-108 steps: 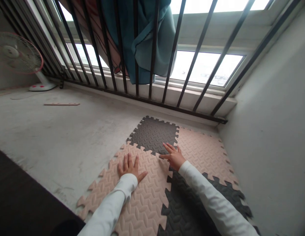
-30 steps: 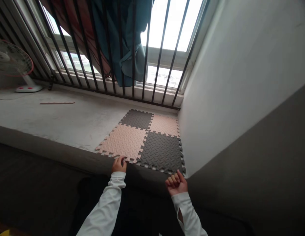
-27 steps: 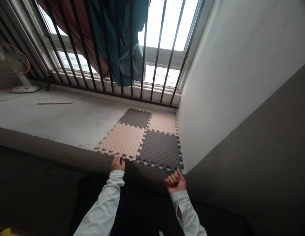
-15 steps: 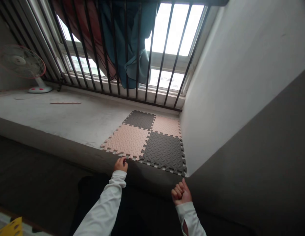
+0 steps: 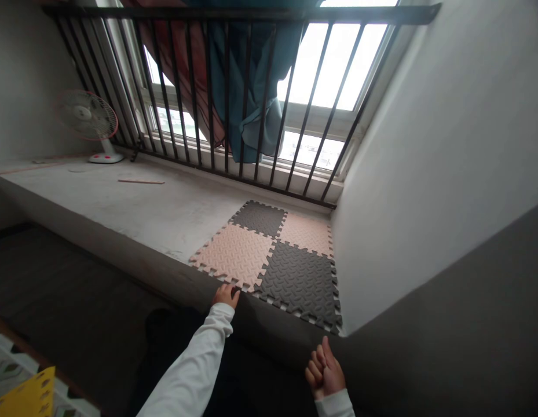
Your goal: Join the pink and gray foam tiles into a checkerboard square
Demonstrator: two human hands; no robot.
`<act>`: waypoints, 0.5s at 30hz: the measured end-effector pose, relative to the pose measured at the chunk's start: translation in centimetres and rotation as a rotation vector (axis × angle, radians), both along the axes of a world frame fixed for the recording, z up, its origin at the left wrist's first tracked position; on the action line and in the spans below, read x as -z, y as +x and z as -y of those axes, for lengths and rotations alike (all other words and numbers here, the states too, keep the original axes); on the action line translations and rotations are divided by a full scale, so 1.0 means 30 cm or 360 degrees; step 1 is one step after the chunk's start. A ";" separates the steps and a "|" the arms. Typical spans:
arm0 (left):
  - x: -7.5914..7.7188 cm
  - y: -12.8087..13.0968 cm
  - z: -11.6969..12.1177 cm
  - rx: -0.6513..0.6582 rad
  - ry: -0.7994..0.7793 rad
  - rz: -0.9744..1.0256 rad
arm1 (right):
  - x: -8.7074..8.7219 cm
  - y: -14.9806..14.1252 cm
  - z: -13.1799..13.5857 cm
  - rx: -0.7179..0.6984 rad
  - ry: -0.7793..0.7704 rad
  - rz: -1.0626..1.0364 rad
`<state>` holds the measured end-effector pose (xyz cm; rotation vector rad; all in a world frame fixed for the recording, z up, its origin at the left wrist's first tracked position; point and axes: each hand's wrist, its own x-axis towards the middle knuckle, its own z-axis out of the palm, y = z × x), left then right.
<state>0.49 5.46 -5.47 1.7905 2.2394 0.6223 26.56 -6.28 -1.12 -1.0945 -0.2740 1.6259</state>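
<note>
At the front edge of the concrete ledge (image 5: 121, 231), your left grip (image 5: 226, 295) is released, its fingers loosely curved and resting at the near corner of a pink foam tile (image 5: 231, 255). Your white sleeve (image 5: 186, 376) runs back from it. Your right grip (image 5: 324, 370) sits lower, below the ledge's edge and well apart from the left, clenched in a loose fist with the thumb up and nothing visible in it. A yellow card (image 5: 28, 397) lies low at the left.

The pink foam tile interlocks with a dark foam tile (image 5: 299, 284) on its right, and those two join a dark far tile (image 5: 257, 219) and a pink far tile (image 5: 306, 233), forming a square mat against the white wall (image 5: 403, 174). Farther left on the ledge lie a thin wooden strip (image 5: 141, 181) and an upright electric fan (image 5: 88, 116). Beyond stand black metal window bars (image 5: 310, 110), with a teal cloth (image 5: 246, 87) and a red cloth (image 5: 177, 69) hanging behind them.
</note>
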 end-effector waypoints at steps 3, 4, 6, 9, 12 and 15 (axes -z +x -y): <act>0.000 0.018 -0.011 0.0005 -0.0092 -0.0026 | -0.004 -0.019 0.005 0.0072 -0.0118 0.0111; 0.001 0.022 -0.014 -0.0002 -0.0107 -0.0021 | -0.003 -0.022 0.004 0.0072 -0.0136 0.0120; 0.002 0.027 -0.020 -0.0024 -0.0110 -0.0007 | 0.002 -0.021 -0.003 0.0061 -0.0134 0.0107; 0.000 0.029 -0.027 -0.0032 -0.0100 -0.0018 | 0.006 -0.013 -0.030 0.0015 -0.0087 0.0075; -0.004 0.027 -0.035 0.0005 -0.0086 -0.0060 | -0.012 -0.011 -0.071 -0.0001 -0.0035 0.0085; -0.004 0.025 -0.045 0.0036 -0.0022 -0.0090 | -0.053 -0.019 -0.124 0.0017 0.0054 0.0138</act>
